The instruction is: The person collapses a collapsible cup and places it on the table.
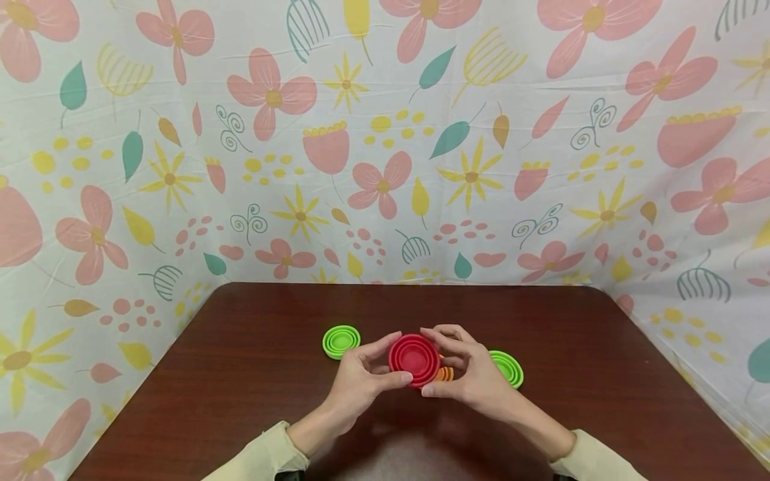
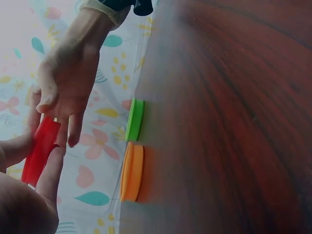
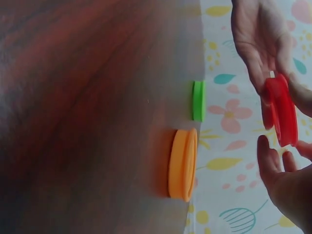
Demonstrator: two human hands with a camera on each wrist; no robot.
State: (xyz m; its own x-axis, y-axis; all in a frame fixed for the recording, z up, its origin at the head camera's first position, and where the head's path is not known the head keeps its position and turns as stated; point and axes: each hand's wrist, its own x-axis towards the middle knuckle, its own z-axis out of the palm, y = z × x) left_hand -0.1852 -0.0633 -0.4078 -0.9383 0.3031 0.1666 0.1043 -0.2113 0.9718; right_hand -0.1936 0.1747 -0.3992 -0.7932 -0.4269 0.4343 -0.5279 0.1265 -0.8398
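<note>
A red collapsible cup (image 1: 414, 361), flattened into concentric rings, is held up over the table with its round face towards the head camera. My left hand (image 1: 359, 384) pinches its left side between thumb and fingers. From the right, my right hand (image 1: 475, 377) reaches round the cup with spread, gently bent fingers; one fingertip (image 3: 303, 148) is right at the rim, while the thumb stands apart from it. Behind the red cup an orange collapsible cup (image 1: 445, 374) is partly hidden; it shows fully in the left wrist view, low and flat on the table.
A green collapsible cup (image 1: 341, 341) lies on the dark wooden table (image 1: 271, 347) left of the hands. Another green cup (image 1: 508, 369) lies on the right, partly covered by the right hand. A flower-patterned cloth (image 1: 385, 167) hangs behind the table and along its sides.
</note>
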